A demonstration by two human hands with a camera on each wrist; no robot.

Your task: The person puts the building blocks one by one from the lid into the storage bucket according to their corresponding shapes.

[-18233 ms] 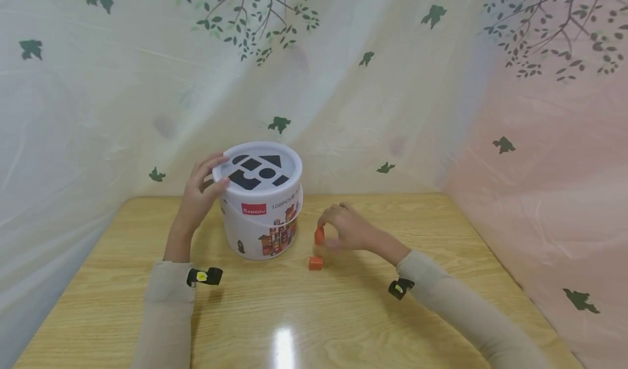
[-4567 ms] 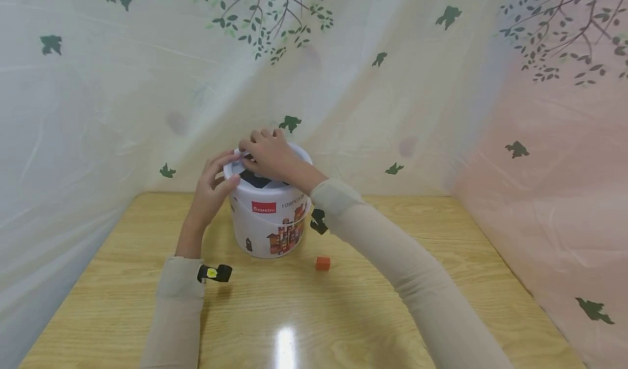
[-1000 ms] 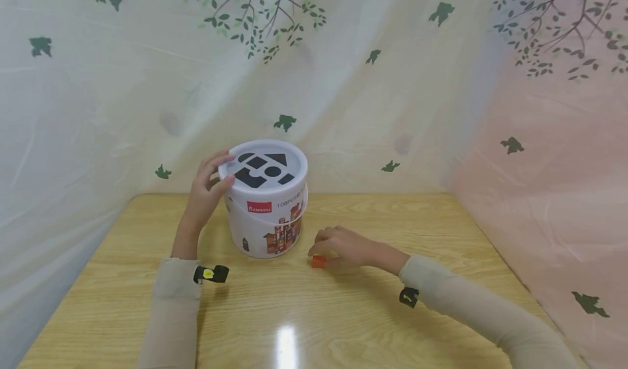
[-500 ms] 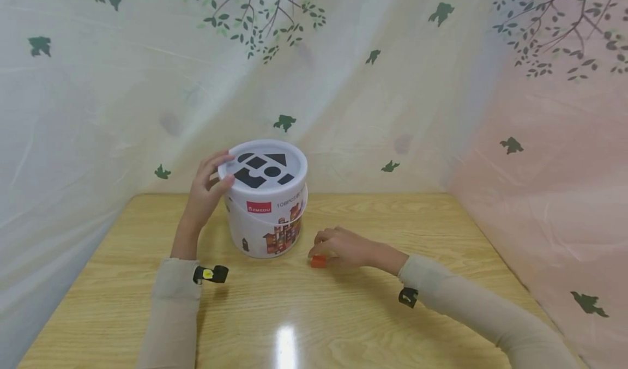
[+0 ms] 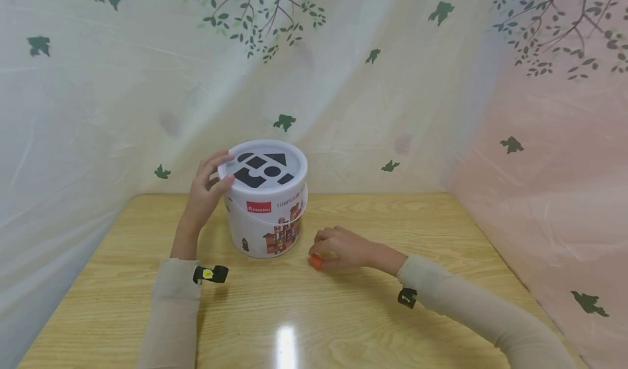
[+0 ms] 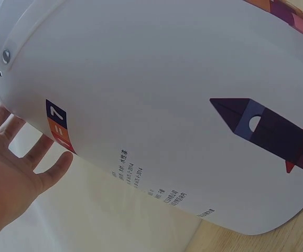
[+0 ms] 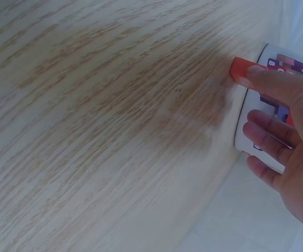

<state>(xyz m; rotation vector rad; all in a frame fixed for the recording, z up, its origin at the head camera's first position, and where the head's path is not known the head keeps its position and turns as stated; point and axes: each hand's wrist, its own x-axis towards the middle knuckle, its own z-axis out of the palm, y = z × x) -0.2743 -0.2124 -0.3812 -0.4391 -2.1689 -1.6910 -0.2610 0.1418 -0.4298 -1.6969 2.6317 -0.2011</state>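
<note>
A white lidded bucket (image 5: 260,233) of toy blocks stands upright on the wooden table, with dark cut-out shapes in its lid (image 5: 279,159). My left hand (image 5: 202,194) rests against the bucket's left side, with thumb and fingertips touching the lid's rim. In the left wrist view, the spread fingers of the left hand (image 6: 10,173) lie along the bucket's printed wall (image 6: 141,79). To the right of the bucket, my right hand (image 5: 343,249) pinches a small orange block (image 5: 315,261) at table level. The right wrist view has the thumb over the block (image 7: 240,71); the opposing fingertip is hidden.
The wooden table (image 5: 275,298) reaches back to a pale curtain (image 5: 343,118) printed with leaves and birds. A pinkish curtain (image 5: 549,194) hangs on the right. The bucket's thin handle (image 5: 305,200) hangs down its side.
Earlier, an orange piece was lifted beside the bucket and the right hand worked over the lid. Since half a second ago the orange block has turned in the right fingers; the left hand stays put.
</note>
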